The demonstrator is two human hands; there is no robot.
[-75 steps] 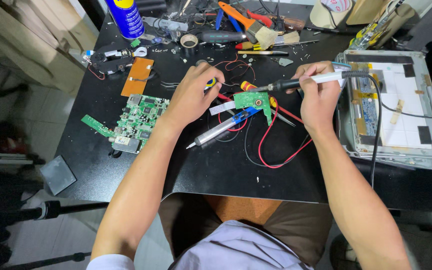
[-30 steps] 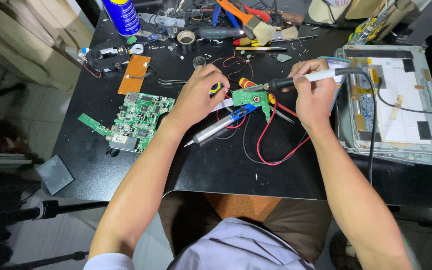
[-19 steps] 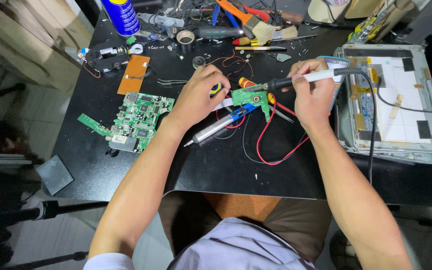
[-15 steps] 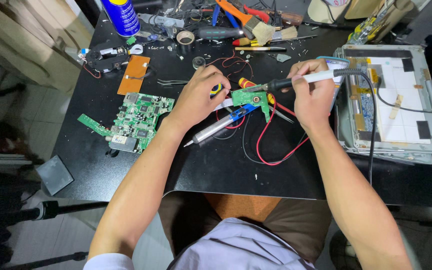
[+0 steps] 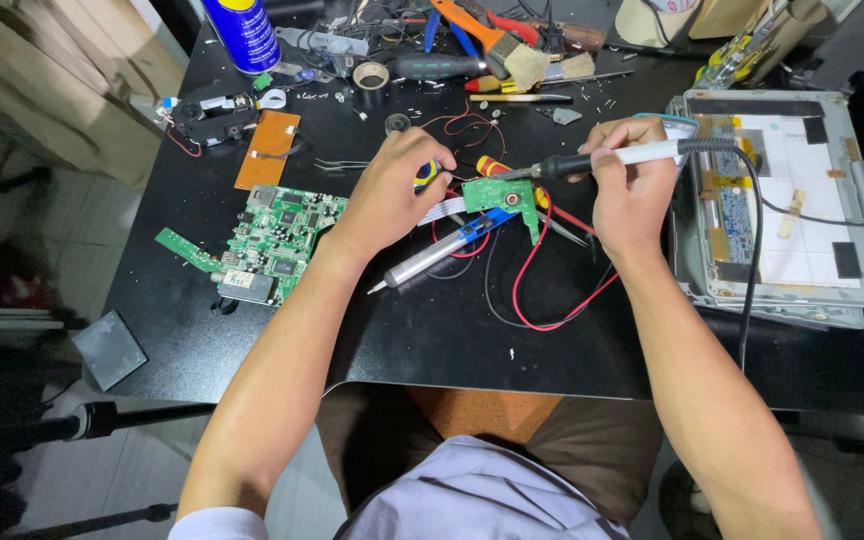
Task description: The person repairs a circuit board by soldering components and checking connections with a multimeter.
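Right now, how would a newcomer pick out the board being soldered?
Start at the black table; between the left hand and right hand lies a small green circuit board. Unlike the larger green board to the left, the soldering iron points at it.

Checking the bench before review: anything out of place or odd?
Mostly clutter. The large green circuit board overhangs the table's left edge, small screws lie scattered near the top, and the opened display panel sits askew at right.
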